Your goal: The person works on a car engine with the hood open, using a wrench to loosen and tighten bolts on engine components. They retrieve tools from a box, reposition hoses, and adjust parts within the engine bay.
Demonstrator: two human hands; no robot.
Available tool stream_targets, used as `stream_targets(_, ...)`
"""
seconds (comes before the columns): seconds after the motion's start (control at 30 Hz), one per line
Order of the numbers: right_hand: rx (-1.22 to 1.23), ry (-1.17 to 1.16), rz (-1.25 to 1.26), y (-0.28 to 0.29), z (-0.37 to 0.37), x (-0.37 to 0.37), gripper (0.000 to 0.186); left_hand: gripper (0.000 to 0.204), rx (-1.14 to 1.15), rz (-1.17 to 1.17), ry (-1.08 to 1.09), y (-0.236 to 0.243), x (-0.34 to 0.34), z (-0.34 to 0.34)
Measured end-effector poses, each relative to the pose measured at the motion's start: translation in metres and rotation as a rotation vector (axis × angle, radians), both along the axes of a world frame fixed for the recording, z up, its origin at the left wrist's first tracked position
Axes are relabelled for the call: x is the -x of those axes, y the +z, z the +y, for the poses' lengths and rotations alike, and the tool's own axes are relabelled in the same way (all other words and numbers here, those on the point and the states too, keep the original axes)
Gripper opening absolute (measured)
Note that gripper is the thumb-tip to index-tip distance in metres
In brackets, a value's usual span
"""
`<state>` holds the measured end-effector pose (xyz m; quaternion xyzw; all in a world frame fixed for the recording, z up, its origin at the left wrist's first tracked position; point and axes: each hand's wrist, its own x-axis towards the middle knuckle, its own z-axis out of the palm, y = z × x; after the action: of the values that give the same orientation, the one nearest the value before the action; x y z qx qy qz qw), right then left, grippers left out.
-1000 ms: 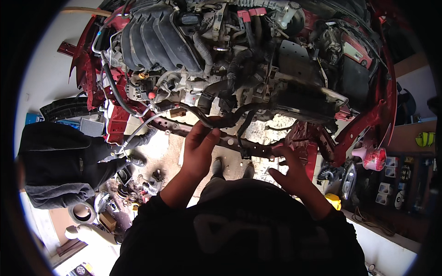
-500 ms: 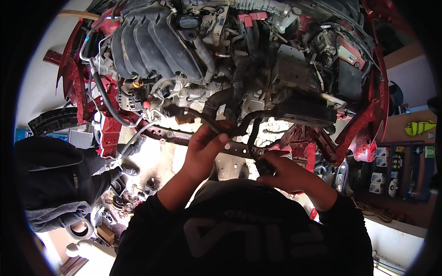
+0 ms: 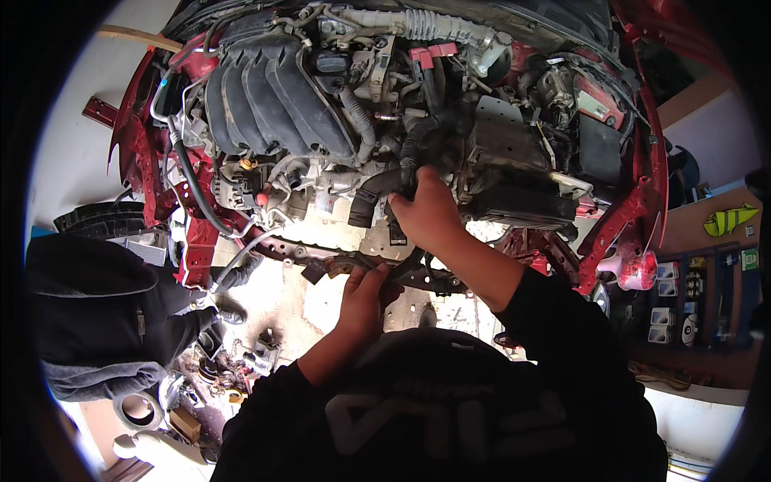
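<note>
In the open front of a red car, my left hand [image 3: 363, 304] is closed around a dark wiring harness [image 3: 347, 261], just above the front crossmember. A dark plug connector [image 3: 315, 271] sticks out at the harness's left end. Farther in, my right hand [image 3: 430, 212] is closed around the lower part of a black corrugated conduit [image 3: 410, 151]; its fingertips are partly hidden behind the conduit. Left of this hand hangs the open end of a thick black hose [image 3: 364, 207]. The ribbed black intake manifold [image 3: 277, 100] sits at the upper left.
The dark crossmember [image 3: 293, 247] spans the front of the bay. A black box [image 3: 522, 205] and a battery [image 3: 601, 149] are on the right. At the left stands another person in dark clothing [image 3: 96, 313], near loose parts [image 3: 229, 369] on the floor. Shelves [image 3: 707, 293] line the right side.
My right hand has moved up and inward from the black cable at lower right to the corrugated conduit. My left hand has come lower with the harness, and the connector has dropped too.
</note>
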<state>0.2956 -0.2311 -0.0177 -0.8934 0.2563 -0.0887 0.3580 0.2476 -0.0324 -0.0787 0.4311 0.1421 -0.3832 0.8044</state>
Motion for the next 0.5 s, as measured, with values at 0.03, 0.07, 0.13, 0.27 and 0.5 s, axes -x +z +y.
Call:
stream_targets(0.03,0.010,-0.030,-0.031,-0.001,-0.001,-0.003,0.053,0.006,0.006,0.013,0.017,0.000,-0.001,-0.001)
stream_targets(0.07,0.017,-0.047,-0.059,0.004,-0.004,-0.005,0.050,0.005,0.045,-0.005,0.032,0.000,-0.001,-0.001)
stream_targets(0.13,0.013,-0.043,-0.257,0.029,-0.018,-0.008,0.042,0.007,0.049,-0.052,0.006,-0.002,-0.003,-0.001)
stream_targets(0.27,-0.753,-0.119,-0.223,0.117,-0.072,-0.025,0.029,0.011,0.035,-0.062,0.003,-0.012,-0.007,0.003)
stream_targets(0.5,-0.208,0.177,0.238,0.181,-0.173,0.032,0.029,0.038,-0.338,-0.234,-0.504,0.009,-0.055,0.025)
